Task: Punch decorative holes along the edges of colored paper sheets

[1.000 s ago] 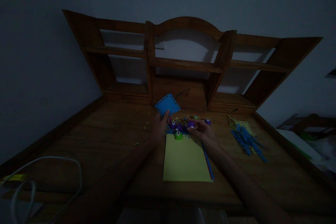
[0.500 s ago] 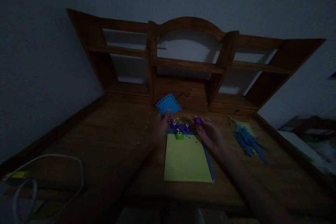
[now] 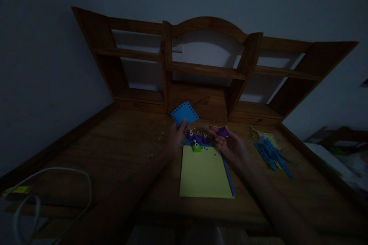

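My left hand (image 3: 174,139) pinches a small blue paper square (image 3: 184,113) with punched holes along its edges, holding it up above the wooden desk (image 3: 120,153). My right hand (image 3: 231,146), palm up, holds a purple paper punch (image 3: 222,132) in its fingers. Between the hands lie several more purple punches (image 3: 198,138) and a green punch (image 3: 196,147) at the top edge of a yellow paper stack (image 3: 204,172). Tiny paper bits are scattered around the punches.
A wooden hutch with shelves (image 3: 207,69) rises at the desk's back. Blue paper strips on yellow perforated paper (image 3: 268,149) lie to the right. A white cable (image 3: 54,191) loops at the near left. The room is dim.
My right hand picked a purple punch from the pile and lifted it, turning palm up. The left hand keeps the blue square in nearly the same place.
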Motion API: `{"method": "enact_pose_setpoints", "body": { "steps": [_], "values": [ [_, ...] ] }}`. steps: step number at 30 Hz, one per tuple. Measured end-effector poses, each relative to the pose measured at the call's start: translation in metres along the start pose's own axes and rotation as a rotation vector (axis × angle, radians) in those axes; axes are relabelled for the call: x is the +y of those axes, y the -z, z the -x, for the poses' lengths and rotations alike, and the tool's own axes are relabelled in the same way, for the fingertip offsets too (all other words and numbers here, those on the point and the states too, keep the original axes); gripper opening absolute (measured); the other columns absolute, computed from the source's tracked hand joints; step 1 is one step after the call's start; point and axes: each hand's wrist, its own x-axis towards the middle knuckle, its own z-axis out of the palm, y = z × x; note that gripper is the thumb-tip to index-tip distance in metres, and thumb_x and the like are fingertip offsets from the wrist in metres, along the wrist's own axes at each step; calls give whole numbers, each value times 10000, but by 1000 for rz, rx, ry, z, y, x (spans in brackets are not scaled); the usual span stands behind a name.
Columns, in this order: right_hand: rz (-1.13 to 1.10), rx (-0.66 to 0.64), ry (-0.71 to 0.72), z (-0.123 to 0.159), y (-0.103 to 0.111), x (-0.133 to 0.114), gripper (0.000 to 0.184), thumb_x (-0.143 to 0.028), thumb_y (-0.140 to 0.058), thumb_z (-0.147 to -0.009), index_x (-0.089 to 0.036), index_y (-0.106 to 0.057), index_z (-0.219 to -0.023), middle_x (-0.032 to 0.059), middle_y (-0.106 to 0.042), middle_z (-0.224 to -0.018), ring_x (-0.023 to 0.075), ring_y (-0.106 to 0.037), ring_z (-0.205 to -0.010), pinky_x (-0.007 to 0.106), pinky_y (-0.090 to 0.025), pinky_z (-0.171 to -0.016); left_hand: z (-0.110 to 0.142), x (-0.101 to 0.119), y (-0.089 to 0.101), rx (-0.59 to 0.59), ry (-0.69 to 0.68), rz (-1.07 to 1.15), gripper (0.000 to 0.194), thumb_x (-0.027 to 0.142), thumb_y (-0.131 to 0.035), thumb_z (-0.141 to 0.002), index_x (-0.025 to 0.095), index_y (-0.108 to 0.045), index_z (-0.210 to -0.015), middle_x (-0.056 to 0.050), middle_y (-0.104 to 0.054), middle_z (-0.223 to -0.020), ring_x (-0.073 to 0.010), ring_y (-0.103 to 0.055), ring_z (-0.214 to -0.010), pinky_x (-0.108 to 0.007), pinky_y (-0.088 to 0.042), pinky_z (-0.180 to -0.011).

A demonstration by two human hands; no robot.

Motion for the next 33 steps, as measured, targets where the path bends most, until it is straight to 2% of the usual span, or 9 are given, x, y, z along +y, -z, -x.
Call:
{"method": "enact_pose_setpoints", "body": {
  "steps": [4,6,10,13,16,20,23,28,33],
  "values": [
    [264,131,86,-1,1,5,278,-382,-592,-835,-176,-666,-1006,86,-674,-1096,166,-669,-851,253,-545,-736,0,-3,0,0,-21,-3,377,495,-503,-841,168,-556,-662,-11,-605,-631,-142,-563,-566,-251,-449,-577],
    [500,233,191,-2,3,10,286,-381,-644,-791,-200,-672,-1010,67,-695,-1017,190,-663,-835,296,-531,-739,-1,-3,0,-3,-23,-7,373,499,-515,-832,168,-555,-664,-12,-606,-631,-144,-561,-564,-251,-446,-572],
    [1055,373,418,-1,5,15,419,-397,-710,-719,-236,-632,-1098,51,-695,-934,224,-637,-808,351,-491,-720,0,-2,0,31,18,9,364,503,-530,-817,174,-539,-662,-4,-586,-612,-139,-543,-545,-245,-427,-547],
    [1357,392,534,2,5,15,402,-438,-714,-702,-230,-645,-1039,56,-684,-861,226,-614,-730,346,-463,-670,-1,-2,3,118,19,-7,347,496,-524,-820,184,-525,-669,8,-555,-598,-131,-528,-552,-238,-415,-553],
    [1556,340,551,2,8,15,338,-470,-701,-704,-214,-678,-924,69,-665,-793,229,-590,-682,350,-446,-652,-4,-5,9,217,8,-15,303,485,-517,-822,194,-537,-737,15,-545,-638,-129,-527,-590,-232,-411,-568],
    [1693,239,517,0,15,19,297,-392,-675,-742,-219,-686,-983,98,-652,-951,259,-599,-841,379,-457,-760,-9,-12,15,272,28,2,266,457,-521,-812,197,-528,-758,20,-531,-664,-126,-517,-592,-230,-398,-556],
    [1743,217,493,-2,18,22,320,-332,-657,-758,-215,-665,-1056,115,-622,-1074,266,-583,-952,392,-443,-850,-11,-16,17,272,14,0,234,426,-531,-802,198,-534,-751,17,-546,-684,-123,-521,-602,-227,-391,-558],
    [1734,261,487,-2,17,24,372,-268,-618,-775,-214,-600,-1142,99,-623,-1057,246,-583,-921,380,-455,-829,-10,-13,16,235,-19,-45,205,387,-547,-796,189,-598,-804,-15,-625,-760,-145,-569,-673,-240,-420,-615],
    [1725,296,539,-2,16,22,269,-211,-568,-793,-213,-628,-1055,92,-599,-1052,234,-576,-908,370,-452,-822,-11,-7,13,195,-93,-8,204,359,-548,-802,192,-612,-901,-32,-670,-903,-159,-611,-800,-254,-456,-717]
  ]
}}
